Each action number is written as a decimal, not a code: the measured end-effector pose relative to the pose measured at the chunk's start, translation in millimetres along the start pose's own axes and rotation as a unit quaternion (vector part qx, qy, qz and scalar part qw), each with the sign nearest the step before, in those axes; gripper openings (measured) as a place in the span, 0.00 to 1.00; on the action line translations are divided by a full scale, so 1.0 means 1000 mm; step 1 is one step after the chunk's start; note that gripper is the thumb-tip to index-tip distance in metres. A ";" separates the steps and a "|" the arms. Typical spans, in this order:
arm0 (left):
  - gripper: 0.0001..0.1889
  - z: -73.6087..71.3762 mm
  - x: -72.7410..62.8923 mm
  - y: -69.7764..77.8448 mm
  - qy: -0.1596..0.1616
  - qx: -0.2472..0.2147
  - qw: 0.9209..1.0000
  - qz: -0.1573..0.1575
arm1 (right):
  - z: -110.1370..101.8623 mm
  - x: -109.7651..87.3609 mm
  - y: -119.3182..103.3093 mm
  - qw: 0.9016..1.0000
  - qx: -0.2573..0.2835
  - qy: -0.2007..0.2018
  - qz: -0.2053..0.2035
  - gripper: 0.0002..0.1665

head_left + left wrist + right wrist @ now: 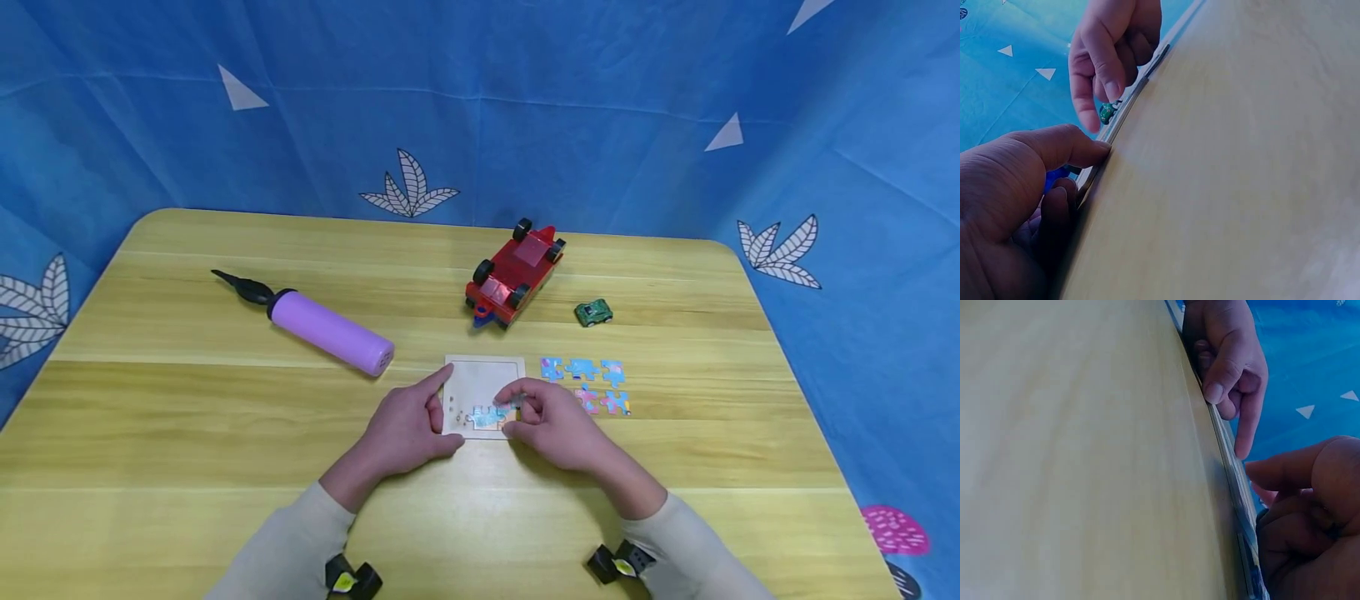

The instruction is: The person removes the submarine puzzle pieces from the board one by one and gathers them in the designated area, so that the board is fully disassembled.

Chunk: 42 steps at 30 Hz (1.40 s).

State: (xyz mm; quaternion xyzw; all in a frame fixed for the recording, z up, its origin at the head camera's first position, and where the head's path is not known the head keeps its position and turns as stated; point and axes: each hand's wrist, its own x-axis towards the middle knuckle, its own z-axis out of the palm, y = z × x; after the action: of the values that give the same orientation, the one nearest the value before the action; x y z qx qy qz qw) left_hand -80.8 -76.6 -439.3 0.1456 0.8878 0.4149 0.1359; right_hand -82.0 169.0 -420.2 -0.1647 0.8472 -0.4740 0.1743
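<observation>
My left hand point(408, 427) grips the left side of a pale puzzle tray point(480, 377), its thumb at the lower left corner and its index finger along the upper side. A few joined puzzle pieces point(486, 417) with light blue print lie in the tray's lower part. Over the tray's lower right, my right hand point(553, 423) pinches a puzzle piece between thumb and index finger; most of that piece is hidden by the hand. The left wrist view shows the left thumb point(1079, 147) on the tray's near edge. Other right fingers are curled in.
Several loose blue and pink puzzle pieces point(582, 369) lie right of the tray. Behind are an overturned red toy car point(516, 271) and a small green toy car point(593, 312). A purple hand pump point(330, 331) with a black nozzle lies at left. A blue cloth point(480, 108) hangs behind the table.
</observation>
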 end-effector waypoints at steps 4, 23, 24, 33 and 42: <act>0.51 0.000 0.000 0.000 -0.002 -0.001 1.000 -0.002 | 0.001 0.004 0.000 1.000 -0.010 -0.010 0.004 0.14; 0.51 0.001 0.001 0.001 0.006 0.002 1.000 -0.001 | 0.001 0.012 -0.003 0.998 -0.040 -0.045 0.003 0.14; 0.51 0.001 0.001 0.000 0.006 0.003 1.000 -0.001 | 0.001 0.012 -0.002 0.998 -0.039 -0.046 0.003 0.14; 0.51 0.001 0.002 0.001 0.002 0.003 1.000 -0.005 | 0.001 0.014 -0.001 0.998 -0.040 -0.048 0.009 0.15; 0.51 0.001 0.001 0.001 0.003 0.004 1.000 -0.007 | 0.000 0.014 -0.002 0.998 -0.041 -0.049 0.000 0.16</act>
State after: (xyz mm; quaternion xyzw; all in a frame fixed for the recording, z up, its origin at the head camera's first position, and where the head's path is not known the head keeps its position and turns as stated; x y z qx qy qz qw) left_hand -81.6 -74.7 -439.6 0.1385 0.8907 0.4113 0.1356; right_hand -94.3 161.4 -420.6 -0.1951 0.8562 -0.4304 0.2089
